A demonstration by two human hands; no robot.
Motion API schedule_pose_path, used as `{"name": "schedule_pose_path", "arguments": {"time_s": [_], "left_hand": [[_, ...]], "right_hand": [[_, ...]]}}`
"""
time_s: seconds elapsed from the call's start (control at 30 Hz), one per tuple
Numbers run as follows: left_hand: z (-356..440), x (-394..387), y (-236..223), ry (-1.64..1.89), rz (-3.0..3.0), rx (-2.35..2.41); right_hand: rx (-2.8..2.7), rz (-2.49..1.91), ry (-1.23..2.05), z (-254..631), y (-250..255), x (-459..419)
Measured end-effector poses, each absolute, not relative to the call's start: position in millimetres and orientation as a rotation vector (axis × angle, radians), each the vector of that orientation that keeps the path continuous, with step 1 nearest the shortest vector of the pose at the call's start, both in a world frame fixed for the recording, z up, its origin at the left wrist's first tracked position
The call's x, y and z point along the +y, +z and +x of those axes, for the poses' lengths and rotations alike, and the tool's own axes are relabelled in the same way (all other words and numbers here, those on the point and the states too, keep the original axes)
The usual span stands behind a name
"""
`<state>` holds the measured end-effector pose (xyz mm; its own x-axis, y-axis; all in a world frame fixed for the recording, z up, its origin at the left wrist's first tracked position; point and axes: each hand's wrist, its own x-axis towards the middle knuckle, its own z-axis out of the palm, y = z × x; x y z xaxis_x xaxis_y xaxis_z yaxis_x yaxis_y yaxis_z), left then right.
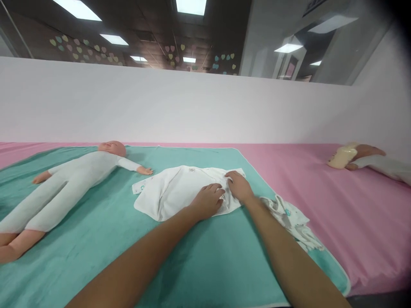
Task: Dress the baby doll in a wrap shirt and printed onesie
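A passage runs across the teal sheet (105, 239) between the doll (90, 167) and the white garment (178, 188), narrowing at the doll's hand (145, 170). Bunched cloth (293, 214) obstructs the right side; the wall (192, 107) bounds the far side.

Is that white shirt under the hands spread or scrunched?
Mostly spread: the white shirt lies wide across the green cloth, though creased, with one sleeve sticking out.

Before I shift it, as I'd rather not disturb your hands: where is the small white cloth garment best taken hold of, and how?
I'd likely pinch the narrow white printed flap from the left: it juts out from the garment, while the left hand and right hand touch its right half.
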<state>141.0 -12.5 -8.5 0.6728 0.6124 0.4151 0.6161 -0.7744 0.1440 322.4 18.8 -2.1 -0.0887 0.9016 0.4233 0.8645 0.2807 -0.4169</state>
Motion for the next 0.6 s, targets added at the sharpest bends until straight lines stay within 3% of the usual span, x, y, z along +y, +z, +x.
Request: {"name": "schedule_pose_path", "arguments": {"time_s": [0.23, 0.43, 0.6], "left_hand": [[141.9, -15.5, -4.6, -0.617, -3.078, -0.980], [111.7, -13.8, 11.2, -0.865, -2.875, -1.386], [1.5, 2.8, 22.5, -1.005, -2.273, -1.903]], "right_hand": [[-2.136, -1.403, 0.495, 306.8, -17.2, 27.1], [-2.106, -1.450, 0.438, 313.2, -21.9, 33.9], [-1.912, -1.771, 0.320, 328.8, -22.6, 43.3]]}}
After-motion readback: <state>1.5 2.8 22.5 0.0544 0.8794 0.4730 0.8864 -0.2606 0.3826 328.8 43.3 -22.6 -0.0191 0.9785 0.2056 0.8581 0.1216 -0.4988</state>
